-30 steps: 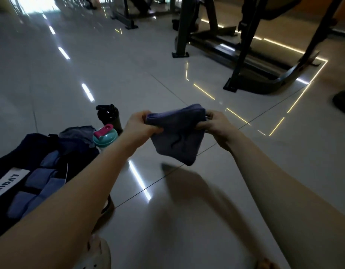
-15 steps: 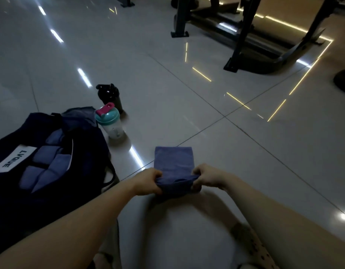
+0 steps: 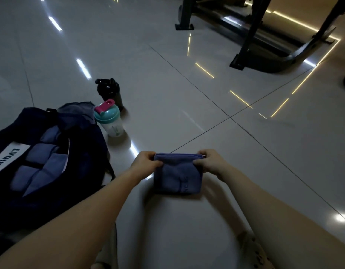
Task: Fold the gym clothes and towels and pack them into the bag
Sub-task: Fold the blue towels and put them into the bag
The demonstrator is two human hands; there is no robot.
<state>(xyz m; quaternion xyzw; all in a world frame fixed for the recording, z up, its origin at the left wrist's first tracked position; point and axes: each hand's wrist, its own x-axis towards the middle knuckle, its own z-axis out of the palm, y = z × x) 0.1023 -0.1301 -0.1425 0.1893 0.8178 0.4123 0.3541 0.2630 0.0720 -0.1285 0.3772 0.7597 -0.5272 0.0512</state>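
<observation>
Far beyond fingers: gym machine frame, cut off at top. Left of fingers: open dark bag, folded blue cloths inside, near end cut off. Between fingers: folded blue towel on floor, far corners pinched by left hand and right hand; print illegible.

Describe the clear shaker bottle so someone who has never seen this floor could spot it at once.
Find the dark navy bag lying open on the tiled floor at the left; two bottles stand by its far right corner. The shaker bottle is the nearer one, and unlike the all-black bottle behind it, it has a pale see-through body, teal lid and pink flip cap.
</observation>
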